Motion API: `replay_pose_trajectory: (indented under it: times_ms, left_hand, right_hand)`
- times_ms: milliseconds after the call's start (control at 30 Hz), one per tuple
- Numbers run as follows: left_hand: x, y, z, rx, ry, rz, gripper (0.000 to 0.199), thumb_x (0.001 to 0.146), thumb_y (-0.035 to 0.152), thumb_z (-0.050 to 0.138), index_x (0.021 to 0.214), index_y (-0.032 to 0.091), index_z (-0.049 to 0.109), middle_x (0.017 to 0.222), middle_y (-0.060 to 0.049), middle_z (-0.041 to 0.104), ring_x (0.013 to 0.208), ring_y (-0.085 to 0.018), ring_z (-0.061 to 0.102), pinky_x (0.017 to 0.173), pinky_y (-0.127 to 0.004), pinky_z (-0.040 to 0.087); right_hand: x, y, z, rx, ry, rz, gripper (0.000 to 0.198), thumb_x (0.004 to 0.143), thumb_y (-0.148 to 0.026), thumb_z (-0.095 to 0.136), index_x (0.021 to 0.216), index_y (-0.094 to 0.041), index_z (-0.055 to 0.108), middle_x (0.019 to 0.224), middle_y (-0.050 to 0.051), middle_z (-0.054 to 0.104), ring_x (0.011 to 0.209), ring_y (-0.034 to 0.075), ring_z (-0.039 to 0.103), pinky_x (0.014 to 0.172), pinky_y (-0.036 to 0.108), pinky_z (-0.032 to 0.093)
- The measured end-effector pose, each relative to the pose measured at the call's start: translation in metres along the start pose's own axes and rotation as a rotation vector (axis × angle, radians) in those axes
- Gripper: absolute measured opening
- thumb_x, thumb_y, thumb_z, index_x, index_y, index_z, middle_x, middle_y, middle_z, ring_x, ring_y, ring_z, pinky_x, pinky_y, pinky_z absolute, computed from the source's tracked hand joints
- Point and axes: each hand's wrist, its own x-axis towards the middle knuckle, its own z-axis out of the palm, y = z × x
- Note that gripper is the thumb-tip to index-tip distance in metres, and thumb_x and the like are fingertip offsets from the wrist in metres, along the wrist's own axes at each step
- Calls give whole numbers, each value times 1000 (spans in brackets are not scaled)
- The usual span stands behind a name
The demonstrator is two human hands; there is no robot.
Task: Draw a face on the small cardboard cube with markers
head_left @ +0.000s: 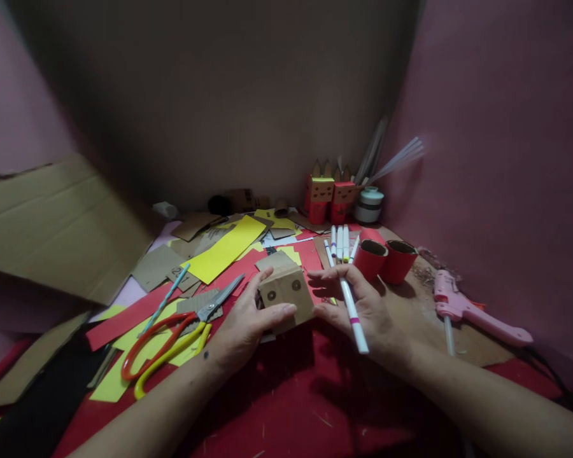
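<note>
My left hand (242,323) is wrapped round a small brown cardboard box (284,298), its thumb across the front. Two dark round eyes are drawn on the box's front face, and a flap sticks up behind. A white marker pen (355,318) with a purple band rests in my right hand (376,321), between the thumb and fingers and pointing down toward me. The right thumb tip is at the box's right edge; whether it touches, I cannot tell. Beside my left wrist lie scissors (201,317) with red and yellow handles.
Several white markers (340,242) lie beyond my right hand, beside two red-wrapped cardboard tubes (397,261). A pink glue gun (472,312) lies at the right. Two red figures with box heads (321,194) stand at the back. Yellow paper (226,248) and cardboard scraps cover the left.
</note>
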Motion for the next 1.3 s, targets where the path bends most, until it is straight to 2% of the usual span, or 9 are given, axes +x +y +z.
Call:
replay_pose_trajectory:
  times_ms: [133,233,367,467,567,767,867,1000,1300]
  left_hand:
    - [-1,-2,1,-61,-18,-26,88,68,32,87,143,22,42,127,-13,67,118,-34,63,92,-41,51]
    - [-1,-3,0,-102,-40,-28,87,71,29,85,145,20,40,129,-15,66,122,-37,61,96,-44,51]
    - [-1,-2,1,-182,-9,-22,96,69,27,86,148,18,34,143,-19,57,133,-38,54,101,-44,50]
    - [-1,-2,2,-200,-57,1,81,69,25,85,141,21,48,146,-15,57,138,-37,50,106,-42,47]
    - [-2,-3,2,-154,-142,25,68,70,23,85,132,24,56,136,-11,67,133,-35,55,102,-40,49]
    - [-1,-1,2,-89,-74,11,74,72,29,84,137,26,49,123,-11,69,108,-33,67,83,-39,55]
    - [-1,1,3,-72,-30,9,81,70,31,84,141,23,45,119,-13,68,100,-31,68,77,-37,54]
    - [-2,2,5,-59,20,16,80,70,32,83,141,22,46,119,-14,69,101,-32,68,76,-37,54]
    - [0,-2,5,-48,39,38,84,68,30,84,143,21,48,136,-19,63,125,-40,59,96,-46,51]
  right_hand:
    - [5,-27,2,123,-79,50,40,71,-17,85,94,-27,53,87,1,75,85,24,76,69,38,66]
    - [12,-50,0,1,-128,59,39,69,-1,81,83,-26,55,67,-1,72,74,25,76,59,34,65]
    - [15,-63,-5,-138,-63,4,37,63,1,81,78,-26,60,61,-2,68,61,22,72,48,30,60]
    - [14,-60,-6,-179,15,20,34,64,-3,82,82,-26,64,64,-2,66,60,21,69,46,29,57]
    - [11,-47,-4,-127,27,-28,34,66,-7,83,85,-28,64,63,-3,66,60,21,67,47,29,55]
    - [11,-17,-3,-120,178,-76,16,83,-30,75,88,-25,62,85,1,72,77,19,68,68,33,57]
    - [13,-13,-9,-29,229,-46,15,92,-35,67,87,-22,61,79,0,70,71,15,65,68,29,53]
    - [9,-19,-14,108,175,2,18,93,-35,68,83,-21,65,62,-3,67,54,10,58,55,23,46]
    - [-4,-39,-6,269,-89,67,6,86,-26,74,84,-22,78,50,-3,63,44,8,51,45,18,39]
